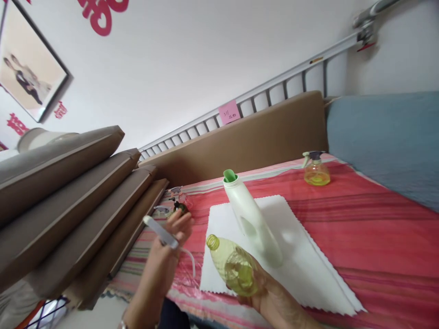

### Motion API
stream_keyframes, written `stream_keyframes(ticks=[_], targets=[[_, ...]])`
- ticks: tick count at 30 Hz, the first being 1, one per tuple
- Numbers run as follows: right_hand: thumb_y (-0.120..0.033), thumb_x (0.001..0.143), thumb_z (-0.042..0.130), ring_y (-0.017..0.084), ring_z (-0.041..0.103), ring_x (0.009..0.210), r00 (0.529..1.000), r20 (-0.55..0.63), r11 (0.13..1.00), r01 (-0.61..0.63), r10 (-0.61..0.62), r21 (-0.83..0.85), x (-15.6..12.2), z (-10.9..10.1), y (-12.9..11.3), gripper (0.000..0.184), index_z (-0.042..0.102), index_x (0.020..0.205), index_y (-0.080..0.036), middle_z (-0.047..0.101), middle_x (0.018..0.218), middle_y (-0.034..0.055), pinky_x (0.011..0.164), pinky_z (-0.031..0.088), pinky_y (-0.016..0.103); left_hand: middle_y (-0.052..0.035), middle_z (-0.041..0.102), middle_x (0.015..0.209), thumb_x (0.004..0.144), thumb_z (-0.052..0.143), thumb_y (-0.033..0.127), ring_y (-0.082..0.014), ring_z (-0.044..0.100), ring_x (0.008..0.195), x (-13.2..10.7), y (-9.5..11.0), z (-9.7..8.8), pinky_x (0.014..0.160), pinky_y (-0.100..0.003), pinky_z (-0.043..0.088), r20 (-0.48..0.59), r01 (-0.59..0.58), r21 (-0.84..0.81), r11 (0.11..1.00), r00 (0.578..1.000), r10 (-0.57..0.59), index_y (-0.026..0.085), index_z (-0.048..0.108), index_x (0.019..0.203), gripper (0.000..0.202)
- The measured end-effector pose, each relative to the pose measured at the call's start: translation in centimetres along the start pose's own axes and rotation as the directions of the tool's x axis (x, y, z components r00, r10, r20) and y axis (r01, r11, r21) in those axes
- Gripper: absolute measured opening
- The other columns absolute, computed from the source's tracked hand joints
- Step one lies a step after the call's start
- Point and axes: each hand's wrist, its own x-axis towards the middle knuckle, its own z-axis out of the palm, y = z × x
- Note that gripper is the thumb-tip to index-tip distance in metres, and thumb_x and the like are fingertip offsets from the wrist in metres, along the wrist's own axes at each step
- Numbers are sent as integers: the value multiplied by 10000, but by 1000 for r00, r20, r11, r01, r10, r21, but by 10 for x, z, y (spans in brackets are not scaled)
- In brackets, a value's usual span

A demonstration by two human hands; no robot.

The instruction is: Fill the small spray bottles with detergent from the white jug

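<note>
The right hand [265, 297] is clamped around a clear yellow-green plastic bottle [231, 267] with its cap off, open neck tilted up and to the left, just in front of the white scalloped cloth [308, 256] that lies on the red striped bed cover [370, 219]. The left hand [168, 253] is closed on a white spray-pump head [161, 232] with a thin tube hanging from it — left of the cloth. On the cloth stands 1 tall white plastic jug with a green spout [252, 219]. Beyond the cloth's far right corner sits a small yellow spray bottle [316, 169]; 2 or 3 small spray bottles [178, 203] cluster off its far left corner.
</note>
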Motion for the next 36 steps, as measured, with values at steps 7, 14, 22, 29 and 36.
stream_keyframes(ticks=[7,14,22,29,36], targets=[[-520,678,672,243,586,985,997,18,993,-77,79,-89,4,-12,16,710,413,1292,-277,576,1222,88,667,434,292,-102,573,1280,815,577,483,-269,472,1237,-1,73,-6,1057,-412,372,-66,-280,-182,943,960,272,241,515,1253,504],[-503,630,710,171,590,806,996,38,993,-81,84,-83,5,-16,17,735,441,1275,-275,603,1147,69,574,408,233,-74,586,1266,796,590,505,-269,483,1228,-1,57,10,1071,-439,348,-75,-261,-201,944,965,251,282,538,1222,485],[-527,648,696,185,600,811,998,53,993,-29,35,-111,3,-8,11,672,464,1237,-301,598,1121,65,575,440,252,-106,597,1250,735,666,479,-296,446,1254,-5,2,29,1088,-455,284,95,-31,-180,983,994,49,237,565,1202,535],[-556,673,674,183,618,756,999,44,986,24,-17,-163,-2,-3,2,627,443,1198,-303,595,1040,50,518,463,243,-145,634,1187,731,641,532,-329,523,1170,-7,-33,44,1047,-490,298,200,174,-156,972,970,-141,187,585,1165,557],[-609,813,464,175,663,612,996,8,984,-86,89,-155,-6,3,-6,528,458,1196,-246,661,813,48,423,426,195,-143,691,1066,726,653,521,-329,583,1077,-10,-34,44,993,-487,341,213,173,-109,979,966,-147,173,627,1077,495]])
